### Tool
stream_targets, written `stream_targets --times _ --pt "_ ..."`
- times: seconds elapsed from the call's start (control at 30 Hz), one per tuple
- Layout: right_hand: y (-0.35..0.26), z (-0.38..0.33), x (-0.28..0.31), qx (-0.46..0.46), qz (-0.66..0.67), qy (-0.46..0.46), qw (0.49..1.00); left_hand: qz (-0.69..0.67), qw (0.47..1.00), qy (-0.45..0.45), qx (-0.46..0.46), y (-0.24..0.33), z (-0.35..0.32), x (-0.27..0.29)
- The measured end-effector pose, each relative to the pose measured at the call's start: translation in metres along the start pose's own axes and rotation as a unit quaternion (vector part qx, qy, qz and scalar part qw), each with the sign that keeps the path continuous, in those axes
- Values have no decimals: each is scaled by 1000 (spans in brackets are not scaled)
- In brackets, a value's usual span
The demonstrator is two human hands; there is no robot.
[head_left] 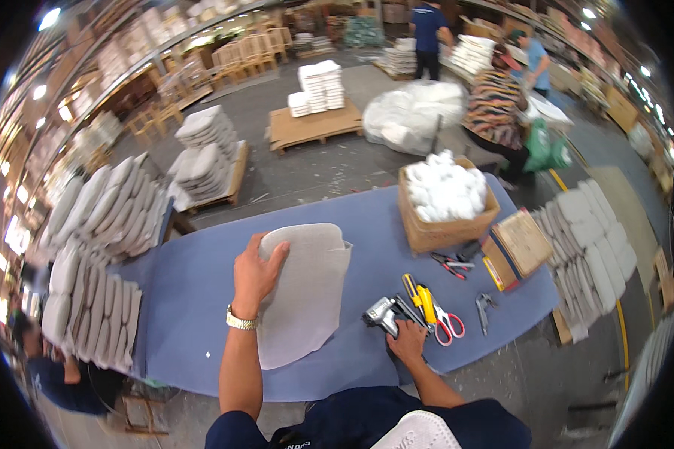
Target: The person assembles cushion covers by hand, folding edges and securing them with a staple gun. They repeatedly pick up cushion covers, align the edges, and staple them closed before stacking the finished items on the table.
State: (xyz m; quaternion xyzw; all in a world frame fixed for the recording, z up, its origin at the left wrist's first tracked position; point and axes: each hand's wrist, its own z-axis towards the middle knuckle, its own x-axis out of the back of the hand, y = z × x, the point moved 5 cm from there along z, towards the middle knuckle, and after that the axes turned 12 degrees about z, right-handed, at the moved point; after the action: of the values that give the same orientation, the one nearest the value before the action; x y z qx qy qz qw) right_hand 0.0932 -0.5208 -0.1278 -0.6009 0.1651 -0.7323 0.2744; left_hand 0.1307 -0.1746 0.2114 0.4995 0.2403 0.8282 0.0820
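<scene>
A light grey fabric-covered panel (307,299), shaped like a chair seat or back pad, lies on the blue-covered table in front of me. My left hand (256,275) grips its left edge, thumb on the top face and fingers at the side. To the right of the panel, my right hand (407,342) is closed round the handle of a silver and black staple gun (383,315). Close by that hand lie scissors (449,328) with red and white handles and yellow-handled tools (421,299). My right fingers are partly hidden by the gun.
On the blue table (195,299) stand a carton (434,233) of white bundles and a smaller cardboard box (523,243). Pliers (449,264) and a grey gun-shaped tool (485,313) lie near them. Grey cushions (90,299) are stacked left and right. Other people work beyond and at left.
</scene>
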Motion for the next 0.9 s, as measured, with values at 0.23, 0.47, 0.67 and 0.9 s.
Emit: stream_targets --times 0.23,0.47,0.67,0.9 --pt "-1 1 -11 -2 34 -31 999 34 999 2 16 -4 -37 -43" --pt "-3 -4 -8 -28 11 -29 999 0 997 -80 11 12 -59 -55" --pt "-5 -2 -17 -36 9 -22 999 -61 994 -85 -20 -17 -83 -52" --pt "-49 -19 -5 -109 104 126 980 -198 973 -105 -50 -59 -126 -34"
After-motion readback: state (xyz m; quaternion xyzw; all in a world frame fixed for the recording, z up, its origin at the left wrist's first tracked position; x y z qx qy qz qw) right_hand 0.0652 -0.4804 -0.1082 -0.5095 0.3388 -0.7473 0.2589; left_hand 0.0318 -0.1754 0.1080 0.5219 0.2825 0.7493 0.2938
